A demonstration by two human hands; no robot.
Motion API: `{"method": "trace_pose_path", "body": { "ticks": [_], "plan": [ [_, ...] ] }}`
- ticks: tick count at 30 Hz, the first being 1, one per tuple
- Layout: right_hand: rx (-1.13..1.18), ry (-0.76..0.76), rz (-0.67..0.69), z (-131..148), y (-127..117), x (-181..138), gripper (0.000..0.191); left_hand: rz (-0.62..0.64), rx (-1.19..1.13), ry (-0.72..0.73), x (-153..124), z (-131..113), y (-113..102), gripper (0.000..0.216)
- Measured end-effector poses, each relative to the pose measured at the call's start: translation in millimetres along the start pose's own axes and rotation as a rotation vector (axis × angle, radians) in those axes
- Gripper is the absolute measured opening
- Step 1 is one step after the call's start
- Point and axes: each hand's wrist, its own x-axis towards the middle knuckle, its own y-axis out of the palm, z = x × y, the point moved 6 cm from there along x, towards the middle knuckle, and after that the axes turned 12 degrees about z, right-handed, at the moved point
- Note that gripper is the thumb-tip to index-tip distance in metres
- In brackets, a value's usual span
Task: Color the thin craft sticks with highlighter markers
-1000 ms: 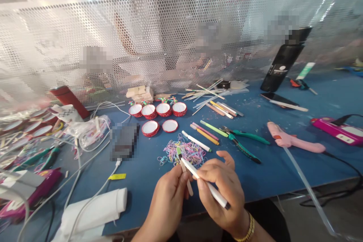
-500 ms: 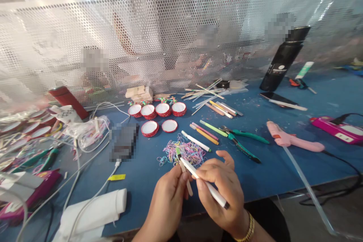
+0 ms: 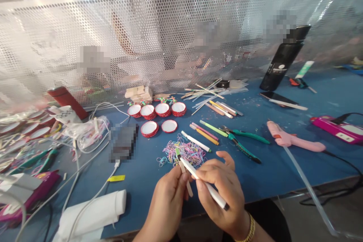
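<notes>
In my left hand point(image 3: 168, 196) is a small wooden craft stick point(image 3: 188, 188), pinched between thumb and fingers. Its far end is coloured green, with a black band below the green. My right hand point(image 3: 222, 193) grips a white marker point(image 3: 214, 193) with a black end, its tip at the black band on the stick. Just beyond both hands lies a pile of coloured rubber bands point(image 3: 187, 153). A white marker with a green end point(image 3: 195, 141) rests behind the pile, near several other coloured markers point(image 3: 208, 134).
Green-handled pliers point(image 3: 241, 143) and a pink glue gun point(image 3: 295, 141) lie to the right. Red-rimmed round lids point(image 3: 149, 128) stand in stacks behind the pile. A phone point(image 3: 124, 141) with a cable and a white roll point(image 3: 93, 211) are on the left. A perforated metal screen point(image 3: 170, 45) runs along the back.
Almost nothing differs. The stick's coloured end has shifted very slightly to the left, and the marker tip stays against it.
</notes>
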Motion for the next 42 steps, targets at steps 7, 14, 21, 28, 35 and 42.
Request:
{"method": "trace_pose_path", "body": {
  "ticks": [7,14,21,28,35,42],
  "plan": [
    [-0.008,0.009,-0.008,-0.6,-0.3,-1.2,0.016,-0.006,0.003,0.018,-0.3,-1.6,-0.8,0.038],
    [-0.013,0.012,0.000,0.0,0.4,-0.5,0.017,0.001,-0.014,0.010,-0.3,0.2,0.2,0.038],
    [-0.004,-0.006,-0.010,0.9,-0.2,-0.4,0.017,0.003,-0.009,0.009,0.7,-0.8,-0.6,0.039],
    [-0.021,0.003,-0.007,-0.4,0.6,-1.6,0.017,0.002,-0.007,0.005,-0.3,0.8,-0.6,0.039],
    [0.000,-0.007,-0.008,0.9,0.3,0.2,0.016,-0.008,-0.008,0.029,0.3,-0.5,-0.2,0.039],
    [-0.026,0.006,-0.012,-0.2,0.9,-1.2,0.016,-0.011,0.005,0.023,0.0,0.3,-0.7,0.039]
  ]
}}
